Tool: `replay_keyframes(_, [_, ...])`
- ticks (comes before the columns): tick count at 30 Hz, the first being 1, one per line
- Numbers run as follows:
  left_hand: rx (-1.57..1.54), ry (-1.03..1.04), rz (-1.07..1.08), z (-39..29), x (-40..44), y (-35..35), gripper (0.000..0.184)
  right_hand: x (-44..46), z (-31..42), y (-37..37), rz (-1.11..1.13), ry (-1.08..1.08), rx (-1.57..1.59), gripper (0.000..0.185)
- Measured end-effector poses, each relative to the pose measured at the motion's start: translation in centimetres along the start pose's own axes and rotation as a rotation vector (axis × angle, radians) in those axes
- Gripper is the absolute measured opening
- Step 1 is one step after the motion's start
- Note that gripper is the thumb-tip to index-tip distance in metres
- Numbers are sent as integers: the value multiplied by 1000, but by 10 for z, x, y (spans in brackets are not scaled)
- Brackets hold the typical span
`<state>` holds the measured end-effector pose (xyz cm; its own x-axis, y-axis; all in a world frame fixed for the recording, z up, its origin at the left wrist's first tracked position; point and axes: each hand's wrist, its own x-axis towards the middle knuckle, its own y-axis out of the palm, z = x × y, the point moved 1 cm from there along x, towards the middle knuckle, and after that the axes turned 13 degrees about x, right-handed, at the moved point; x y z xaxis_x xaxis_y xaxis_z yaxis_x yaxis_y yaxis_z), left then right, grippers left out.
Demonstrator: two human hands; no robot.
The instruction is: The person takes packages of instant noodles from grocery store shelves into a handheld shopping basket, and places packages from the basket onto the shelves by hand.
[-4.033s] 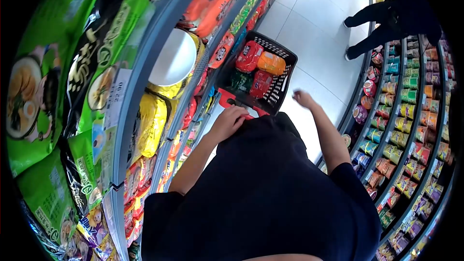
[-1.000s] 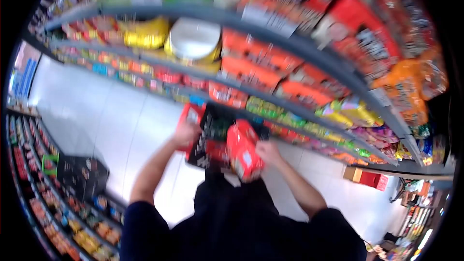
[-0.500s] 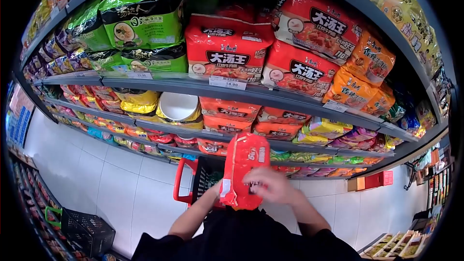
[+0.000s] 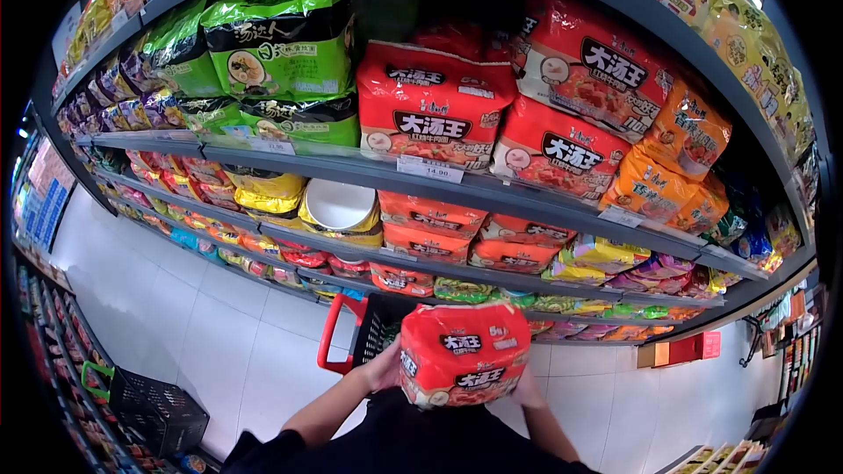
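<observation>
Both hands hold a red noodle multipack (image 4: 465,355) in front of my body, its printed face turned up. My left hand (image 4: 385,367) grips its left side, and my right hand (image 4: 527,386) is at its right side, with the fingers partly hidden behind the pack. Just beyond it stands a black basket (image 4: 376,326) with a red handle (image 4: 330,333), partly covered by the pack. Similar red packs (image 4: 430,114) sit on the upper shelf, above a price tag (image 4: 430,168).
Green noodle packs (image 4: 281,48) and orange packs (image 4: 672,184) share that shelf. A white bowl (image 4: 341,204) rests on yellow packs below. Another black basket (image 4: 158,412) with a green handle stands at lower left. Red and brown boxes (image 4: 680,350) lie on the floor at right.
The red pack has turned from standing lengthwise to lying crosswise, face up. My right hand has moved from its front to its right side. Earlier, the pack was lower, over the basket.
</observation>
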<state>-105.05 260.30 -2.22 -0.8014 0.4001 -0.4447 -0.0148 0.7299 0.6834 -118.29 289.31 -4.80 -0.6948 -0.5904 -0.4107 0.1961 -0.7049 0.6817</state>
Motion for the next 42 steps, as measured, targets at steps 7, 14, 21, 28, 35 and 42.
replay_keyframes(7, [622,323,-402,22,-27,-7,76,-6,-39,13,24,37,-3,65])
replay_keyframes(14, [1195,1058,-784,-172,-79,52,62,-3,119,189,434,-526,-635,63])
replay_keyframes(21, [949,1827,-891,-342,-124,153,30,64,235,362,492,-1623,-889,62])
replay_keyframes(28, [1076,1549,-808,-359,-90,100,63,107,231,394,380,-1311,-580,56])
replay_keyframes(35, [1423,1613,-1127,-383,-79,125,68,124,255,432,59,-1416,-683,69])
replay_keyframes(42, [1544,1496,-1353,-374,-68,135,71,140,238,428,87,-1926,-940,75])
